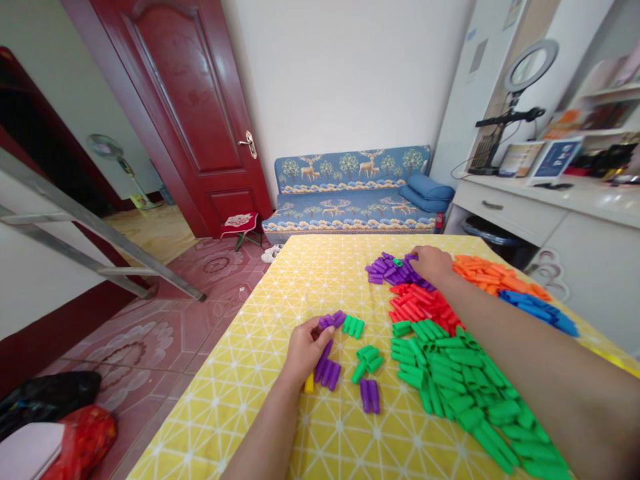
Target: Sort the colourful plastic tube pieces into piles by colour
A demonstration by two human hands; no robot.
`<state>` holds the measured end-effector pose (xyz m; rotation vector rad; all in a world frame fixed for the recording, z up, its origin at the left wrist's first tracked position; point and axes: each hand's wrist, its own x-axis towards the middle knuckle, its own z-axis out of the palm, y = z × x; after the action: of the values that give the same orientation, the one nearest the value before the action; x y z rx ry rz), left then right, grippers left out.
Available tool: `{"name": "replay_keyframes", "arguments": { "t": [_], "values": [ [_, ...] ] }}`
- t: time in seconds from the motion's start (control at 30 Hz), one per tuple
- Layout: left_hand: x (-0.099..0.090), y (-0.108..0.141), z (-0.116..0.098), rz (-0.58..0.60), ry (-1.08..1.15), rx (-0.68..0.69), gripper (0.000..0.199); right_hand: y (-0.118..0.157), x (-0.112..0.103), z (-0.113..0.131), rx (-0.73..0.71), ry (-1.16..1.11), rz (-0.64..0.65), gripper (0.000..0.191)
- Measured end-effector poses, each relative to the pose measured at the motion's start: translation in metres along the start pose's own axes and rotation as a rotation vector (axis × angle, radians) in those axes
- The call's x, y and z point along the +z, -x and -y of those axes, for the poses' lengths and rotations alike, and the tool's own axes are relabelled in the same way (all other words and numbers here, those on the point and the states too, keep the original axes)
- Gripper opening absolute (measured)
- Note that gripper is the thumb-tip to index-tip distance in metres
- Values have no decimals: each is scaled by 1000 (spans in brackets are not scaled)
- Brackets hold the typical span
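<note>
Head cam: our left hand (pixel 304 345) has thumb and fingers pinched on purple tubes (pixel 339 319) at left, probably keeping them straight; our right hand (pixel 431 264) is at the far purple pile (pixel 387 269), can't tell if it's gripping, colours likely heaped apart for easy picking

Surface (pixel 220 400): yellow, white triangular line pattern. Short tubes heaped by colour toward right: purple heap (pixel 387 271), red heap (pixel 417 305), green heap (pixel 460 373) (largest), orange heap (pixel 490 275), blue heap (pixel 537 311). Left of these: small green groups (pixel 369 361), small purple groups (pixel 370 396), one yellow tube (pixel 309 383).
</note>
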<state>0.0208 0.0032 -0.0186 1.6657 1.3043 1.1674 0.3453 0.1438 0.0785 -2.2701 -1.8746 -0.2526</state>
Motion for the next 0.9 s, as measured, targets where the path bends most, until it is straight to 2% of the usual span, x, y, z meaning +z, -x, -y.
{"name": "replay_keyframes", "arguments": {
  "t": [0.1,0.33,0.47,0.6,0.67,0.77,0.83,0.9],
  "values": [
    [0,1,-2,-1,-11,0,28,-1,0,6,-40,5,9,37],
    [0,0,3,-11,16,-6,29,5,6,22,-278,10,6,42],
    [0,0,1,-13,7,-4,28,8,6,23,-335,-7,-17,35],
    [0,-1,-3,-6,14,-16,27,17,-4,20,-346,-45,-80,36],
    [0,-1,-3,-1,38,-25,27,29,-13,18,-290,-132,-151,36],
    [0,-1,0,7,67,-34,29,57,-28,9,-208,-404,-233,33],
    [0,-1,2,6,76,-33,30,83,-38,-5,-196,-542,-220,30],
    [1,-2,4,5,82,-30,31,111,-47,-24,-188,-575,-186,28]
  ]
}}
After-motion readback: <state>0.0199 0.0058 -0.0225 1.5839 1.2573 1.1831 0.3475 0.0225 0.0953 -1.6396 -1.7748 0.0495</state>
